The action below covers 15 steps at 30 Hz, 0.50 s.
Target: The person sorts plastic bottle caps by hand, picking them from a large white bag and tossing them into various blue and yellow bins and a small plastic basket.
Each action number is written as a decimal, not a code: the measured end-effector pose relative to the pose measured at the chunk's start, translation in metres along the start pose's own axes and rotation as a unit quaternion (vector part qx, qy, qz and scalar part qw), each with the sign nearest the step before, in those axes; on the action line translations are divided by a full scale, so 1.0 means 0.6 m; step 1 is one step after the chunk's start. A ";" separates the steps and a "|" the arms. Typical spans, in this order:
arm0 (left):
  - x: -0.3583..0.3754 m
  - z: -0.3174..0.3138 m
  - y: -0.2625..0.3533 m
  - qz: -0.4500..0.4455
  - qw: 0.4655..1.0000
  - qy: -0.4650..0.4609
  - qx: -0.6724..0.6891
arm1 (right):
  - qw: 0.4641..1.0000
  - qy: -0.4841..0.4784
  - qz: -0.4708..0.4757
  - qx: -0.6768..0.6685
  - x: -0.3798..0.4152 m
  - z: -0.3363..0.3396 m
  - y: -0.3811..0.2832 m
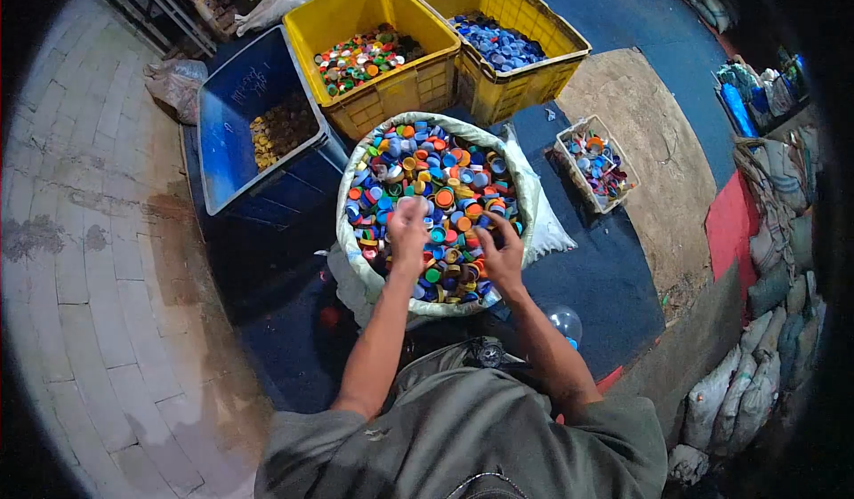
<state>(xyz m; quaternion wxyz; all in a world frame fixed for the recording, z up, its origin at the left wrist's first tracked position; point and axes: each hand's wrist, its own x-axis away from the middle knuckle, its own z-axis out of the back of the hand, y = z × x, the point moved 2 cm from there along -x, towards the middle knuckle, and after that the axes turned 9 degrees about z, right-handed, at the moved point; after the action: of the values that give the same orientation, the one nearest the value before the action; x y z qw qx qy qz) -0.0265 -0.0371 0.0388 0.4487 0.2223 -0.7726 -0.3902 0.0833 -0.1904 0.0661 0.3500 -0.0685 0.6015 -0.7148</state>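
Note:
A round container lined with a pale sack (525, 174) is full of mixed coloured bottle caps (445, 198). Over its left part is my left hand (408, 232), blurred, with a pale pinkish spot at the fingertips; whether it holds a cap cannot be made out. To the right, over the same caps, my right hand (503, 252) has its fingers spread and slightly curled, with nothing clearly held. The fingertips of my right hand point toward the middle of the heap.
Behind the sack stand a blue bin (233, 165) with yellow and brown caps, a yellow bin (391, 94) with mixed caps, and another yellow bin (525, 85) with blue caps. A small basket (578, 174) lies right. Filled sacks (756, 392) line the right side.

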 end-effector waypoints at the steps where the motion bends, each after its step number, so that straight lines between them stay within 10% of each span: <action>1: -0.018 0.012 0.005 -0.112 0.980 0.121 -0.112 | 0.990 0.007 -0.096 -0.104 0.000 0.006 0.004; 5: -0.016 0.026 0.037 -0.273 0.856 0.215 -0.384 | 0.946 0.050 -0.221 -0.232 0.002 0.039 0.003; 8: -0.012 0.007 0.007 -0.242 0.875 0.040 -0.416 | 0.889 0.075 -0.280 -0.356 0.014 0.050 0.021; 15: -0.003 -0.030 0.006 -0.176 0.775 0.098 -0.599 | 0.870 0.086 -0.297 -0.384 0.031 0.062 0.031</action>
<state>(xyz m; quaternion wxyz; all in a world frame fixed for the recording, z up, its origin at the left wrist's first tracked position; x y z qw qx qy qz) -0.0100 -0.0413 0.0461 0.4882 0.0777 -0.2825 -0.8220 0.0964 -0.2321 0.0530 0.0142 -0.3117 0.8075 -0.5005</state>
